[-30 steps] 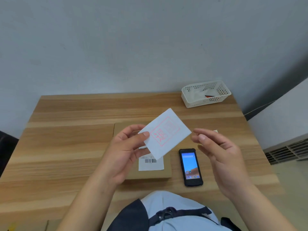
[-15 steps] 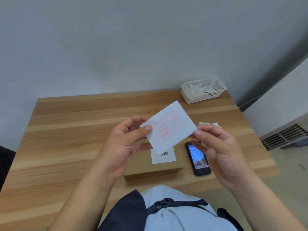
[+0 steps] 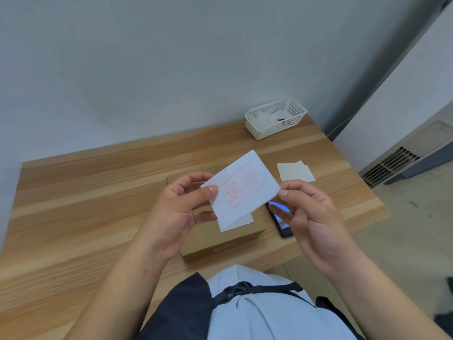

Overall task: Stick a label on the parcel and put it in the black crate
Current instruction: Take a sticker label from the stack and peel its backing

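Note:
A white label with a red stamped frame and red characters is held up over the table. My left hand pinches its left edge between thumb and fingers. My right hand pinches its right corner. Below the label lies the parcel, a flat brown cardboard box with a white sticker on its top, partly hidden by the label and my left hand. No black crate is in view.
A black phone with a lit screen lies right of the parcel, partly under my right hand. Loose pale paper pieces lie further back. A white perforated basket stands at the wooden table's back right corner.
My right hand has closed in and taken hold of the label's right corner. The view has swung so the table sits lower and tilted; the paper pieces have come into sight.

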{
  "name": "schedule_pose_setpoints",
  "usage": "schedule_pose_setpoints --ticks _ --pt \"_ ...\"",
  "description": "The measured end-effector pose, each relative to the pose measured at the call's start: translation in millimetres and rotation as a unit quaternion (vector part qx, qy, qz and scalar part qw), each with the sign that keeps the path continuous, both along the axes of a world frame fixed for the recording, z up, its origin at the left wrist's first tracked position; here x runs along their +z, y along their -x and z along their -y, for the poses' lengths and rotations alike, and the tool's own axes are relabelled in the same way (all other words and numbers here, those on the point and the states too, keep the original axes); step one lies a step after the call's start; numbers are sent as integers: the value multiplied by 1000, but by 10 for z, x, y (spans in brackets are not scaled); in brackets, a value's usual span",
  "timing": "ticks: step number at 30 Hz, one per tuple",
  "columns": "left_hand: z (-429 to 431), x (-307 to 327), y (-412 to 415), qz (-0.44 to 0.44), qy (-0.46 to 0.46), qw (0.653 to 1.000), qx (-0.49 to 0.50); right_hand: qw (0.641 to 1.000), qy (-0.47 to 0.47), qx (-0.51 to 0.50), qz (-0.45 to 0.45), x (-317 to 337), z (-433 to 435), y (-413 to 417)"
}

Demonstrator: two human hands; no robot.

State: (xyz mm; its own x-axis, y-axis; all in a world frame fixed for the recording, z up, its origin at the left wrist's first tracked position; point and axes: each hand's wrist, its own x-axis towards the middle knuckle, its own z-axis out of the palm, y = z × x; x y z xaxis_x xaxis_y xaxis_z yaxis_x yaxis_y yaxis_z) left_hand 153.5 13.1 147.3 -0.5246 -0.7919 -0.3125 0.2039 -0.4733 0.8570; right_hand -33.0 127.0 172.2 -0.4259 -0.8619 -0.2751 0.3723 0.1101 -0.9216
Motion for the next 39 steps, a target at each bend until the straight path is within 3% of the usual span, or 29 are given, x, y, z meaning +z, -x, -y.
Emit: schedule_pose_setpoints --ticks 16,18,20,22,25,39 --pt "-46 -117 72 81 -12 996 -42 998 21 -25 -49 19 -66 -162" --pt "-77 -140 67 134 64 988 -38 998 20 -26 -60 15 -44 -189" --pt "-111 -87 44 194 199 960 -17 997 20 -32 -65 4 -15 -223" --pt "-123 10 29 179 308 934 -7 997 23 -30 -69 -10 13 -254" --pt "-193 147 46 143 376 915 -29 996 35 -15 -82 -24 49 -300" --pt "-223 107 64 124 283 950 -38 991 42 -3 -127 -45 111 -425"
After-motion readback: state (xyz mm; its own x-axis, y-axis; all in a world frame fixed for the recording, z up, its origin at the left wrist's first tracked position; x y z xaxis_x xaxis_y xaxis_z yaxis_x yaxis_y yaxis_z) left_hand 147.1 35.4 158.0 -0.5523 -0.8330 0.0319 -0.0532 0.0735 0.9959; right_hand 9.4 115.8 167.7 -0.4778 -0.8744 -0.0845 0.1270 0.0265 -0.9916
